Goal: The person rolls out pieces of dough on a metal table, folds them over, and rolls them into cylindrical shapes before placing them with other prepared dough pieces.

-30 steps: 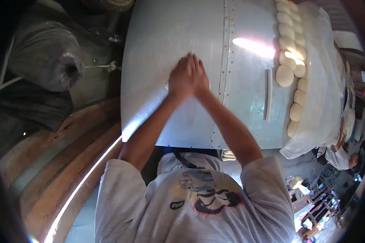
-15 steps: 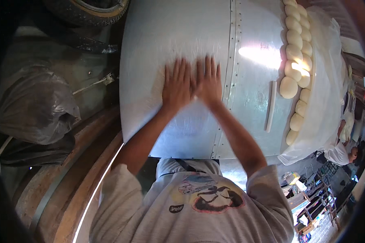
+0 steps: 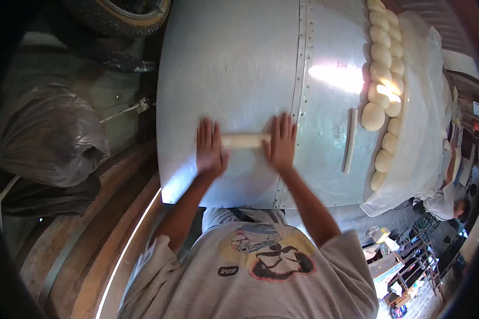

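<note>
A pale roll of dough (image 3: 245, 140) lies crosswise on the metal-topped table (image 3: 234, 64), close to its near edge. My left hand (image 3: 210, 146) rests on the left end of the roll, palm down with the fingers stretched forward. On the right end my right hand (image 3: 282, 142) is laid flat in the same way, its fingers slightly apart and a little blurred. The hands cover both ends, and only the middle shows. To the right is a slim pale rod (image 3: 350, 141); whether it is wood or dough I cannot tell.
Several round dough balls (image 3: 373, 116) stand in two rows along the table's right side, beside a clear plastic sheet (image 3: 420, 117). A wheel (image 3: 138, 21), a plastic-wrapped bundle (image 3: 53, 138) and curved-looking boards (image 3: 90, 255) are at left. Another person (image 3: 444, 202) is far right.
My hands have drawn back toward me and spread apart from nearly touching. The dough roll, hidden under them before, now shows between them.
</note>
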`<action>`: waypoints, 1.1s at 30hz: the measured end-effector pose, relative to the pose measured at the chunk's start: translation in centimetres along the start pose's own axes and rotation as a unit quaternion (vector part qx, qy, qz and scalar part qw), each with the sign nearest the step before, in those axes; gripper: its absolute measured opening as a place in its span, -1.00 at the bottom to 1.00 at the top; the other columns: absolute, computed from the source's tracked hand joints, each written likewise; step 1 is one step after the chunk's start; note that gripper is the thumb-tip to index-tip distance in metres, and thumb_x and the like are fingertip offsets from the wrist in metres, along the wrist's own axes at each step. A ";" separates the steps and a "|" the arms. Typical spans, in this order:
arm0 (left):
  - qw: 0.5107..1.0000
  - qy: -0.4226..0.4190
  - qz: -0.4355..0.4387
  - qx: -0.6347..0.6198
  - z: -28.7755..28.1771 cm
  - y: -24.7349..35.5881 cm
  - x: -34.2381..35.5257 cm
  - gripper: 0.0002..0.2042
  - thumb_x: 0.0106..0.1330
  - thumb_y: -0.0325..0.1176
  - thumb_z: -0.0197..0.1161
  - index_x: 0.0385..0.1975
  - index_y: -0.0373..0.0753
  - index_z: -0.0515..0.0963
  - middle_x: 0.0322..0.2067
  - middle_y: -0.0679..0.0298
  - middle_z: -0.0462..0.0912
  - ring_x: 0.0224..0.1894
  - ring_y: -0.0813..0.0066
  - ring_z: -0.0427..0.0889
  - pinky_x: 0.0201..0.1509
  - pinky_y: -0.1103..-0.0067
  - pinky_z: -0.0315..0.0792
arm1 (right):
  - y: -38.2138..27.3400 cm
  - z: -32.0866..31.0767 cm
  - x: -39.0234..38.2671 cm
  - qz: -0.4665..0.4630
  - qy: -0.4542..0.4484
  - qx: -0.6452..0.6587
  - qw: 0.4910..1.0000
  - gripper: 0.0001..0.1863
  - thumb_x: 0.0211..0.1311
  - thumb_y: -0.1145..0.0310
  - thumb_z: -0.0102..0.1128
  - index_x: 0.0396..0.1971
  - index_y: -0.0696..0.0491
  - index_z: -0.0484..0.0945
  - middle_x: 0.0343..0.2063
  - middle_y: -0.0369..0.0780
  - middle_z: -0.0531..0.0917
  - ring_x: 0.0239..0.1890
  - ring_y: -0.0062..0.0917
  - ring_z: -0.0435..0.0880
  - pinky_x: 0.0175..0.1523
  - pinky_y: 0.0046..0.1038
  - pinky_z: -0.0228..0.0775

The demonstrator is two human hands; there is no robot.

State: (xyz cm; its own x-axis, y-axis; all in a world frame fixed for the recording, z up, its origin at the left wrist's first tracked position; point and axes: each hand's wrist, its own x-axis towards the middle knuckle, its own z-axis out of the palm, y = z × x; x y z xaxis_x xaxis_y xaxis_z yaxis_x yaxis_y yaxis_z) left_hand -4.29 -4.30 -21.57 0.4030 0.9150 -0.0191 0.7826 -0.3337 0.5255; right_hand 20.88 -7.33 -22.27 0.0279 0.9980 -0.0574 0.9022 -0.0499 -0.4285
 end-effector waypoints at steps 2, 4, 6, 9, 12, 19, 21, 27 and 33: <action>0.996 0.048 -0.027 -0.065 0.7 1.9 -2.9 -0.19 0.38 -0.02 0.03 0.46 -0.51 -0.02 0.47 -0.37 -0.14 0.53 -0.36 -0.20 0.56 -0.07 -0.29 | -0.4 0.5 -1.8 -0.004 0.014 0.040 0.999 -0.22 0.46 -0.09 -0.21 0.43 0.23 0.16 0.48 0.18 0.02 0.55 0.10 -0.14 0.52 0.20 -0.45; 0.992 0.093 -0.030 -0.078 1.1 2.2 -0.4 -0.23 0.44 -0.03 -0.05 0.46 -0.51 -0.04 0.47 -0.37 -0.13 0.53 -0.35 -0.17 0.56 -0.06 -0.27 | -0.2 0.4 -0.4 -0.010 0.013 -0.012 1.000 -0.18 0.42 -0.12 -0.17 0.44 0.23 0.14 0.48 0.16 0.02 0.55 0.08 -0.14 0.53 0.18 -0.44; 0.983 0.168 -0.024 -0.065 0.6 0.8 8.1 -0.29 0.49 -0.07 -0.11 0.45 -0.51 -0.01 0.46 -0.38 -0.11 0.53 -0.33 -0.14 0.56 -0.02 -0.24 | -0.7 -0.9 7.1 0.007 0.049 -0.042 0.998 -0.18 0.42 -0.10 -0.17 0.44 0.25 0.15 0.48 0.15 0.03 0.57 0.01 -0.15 0.54 0.16 -0.43; 0.982 0.184 -0.016 -0.035 -0.1 -0.7 13.8 -0.33 0.51 -0.10 -0.11 0.43 -0.51 0.06 0.45 -0.38 -0.08 0.53 -0.29 -0.11 0.57 0.02 -0.21 | -0.3 -1.3 11.6 0.037 0.103 -0.019 0.994 -0.25 0.48 -0.06 -0.23 0.42 0.23 0.20 0.48 0.14 0.04 0.55 0.01 -0.08 0.55 0.10 -0.36; 0.998 0.044 0.029 0.035 0.6 0.7 5.8 -0.39 0.52 -0.14 -0.08 0.41 -0.49 0.15 0.45 -0.30 0.02 0.53 -0.25 -0.08 0.57 0.05 -0.19 | 0.5 0.0 5.0 -0.048 0.041 -0.007 0.998 -0.30 0.52 -0.01 -0.27 0.43 0.22 0.18 0.49 0.12 0.04 0.55 -0.01 -0.07 0.57 0.03 -0.32; 0.922 0.132 -0.119 -0.345 0.5 3.8 -7.1 -0.42 0.59 -0.14 -0.22 0.48 -0.39 0.05 0.52 -0.04 -0.04 0.56 0.07 -0.09 0.60 0.22 -0.20 | -4.0 0.2 -6.7 0.027 0.047 0.350 0.935 -0.29 0.30 0.41 -0.05 0.46 0.20 0.10 0.49 0.04 0.09 0.56 -0.14 -0.04 0.60 -0.21 -0.24; 0.894 0.167 -0.167 -0.382 0.8 2.7 -7.8 -0.40 0.60 -0.09 -0.24 0.49 -0.36 0.02 0.53 0.03 -0.04 0.57 0.17 -0.07 0.60 0.26 -0.19 | -5.2 -0.4 -6.0 0.037 0.102 0.401 0.910 -0.23 0.21 0.54 0.06 0.46 0.20 0.10 0.48 0.04 0.11 0.56 -0.14 -0.02 0.59 -0.23 -0.20; 0.737 0.326 -0.301 -0.510 -3.2 -0.2 -13.1 -0.40 0.54 0.10 -0.13 0.33 -0.26 0.33 0.34 0.13 0.36 0.39 0.27 0.31 0.46 0.26 0.15 | -4.2 -2.9 -3.8 -0.036 0.087 0.288 0.953 -0.48 -0.20 0.72 0.16 -0.08 0.18 0.61 -0.07 -0.01 0.57 0.08 -0.08 0.49 0.24 -0.17 0.37; 0.867 0.253 -0.266 -0.338 -0.8 -1.1 -10.4 -0.45 0.56 0.02 -0.12 0.28 -0.34 0.36 0.27 0.05 0.42 0.30 0.16 0.40 0.35 0.23 0.27 | -6.1 -3.7 -8.4 -0.038 -0.140 0.191 0.971 -0.65 -0.10 0.62 0.24 -0.21 0.10 0.67 -0.01 -0.04 0.62 0.04 -0.09 0.64 0.11 -0.18 0.52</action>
State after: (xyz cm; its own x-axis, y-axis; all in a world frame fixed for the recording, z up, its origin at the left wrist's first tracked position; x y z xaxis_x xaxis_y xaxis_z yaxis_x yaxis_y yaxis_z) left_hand -9.67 -13.28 -21.27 -0.3221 0.9383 -0.1255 0.2689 0.2178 0.9382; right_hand 16.73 -15.28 -15.81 -0.1992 0.9519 -0.2330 0.6703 -0.0411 -0.7410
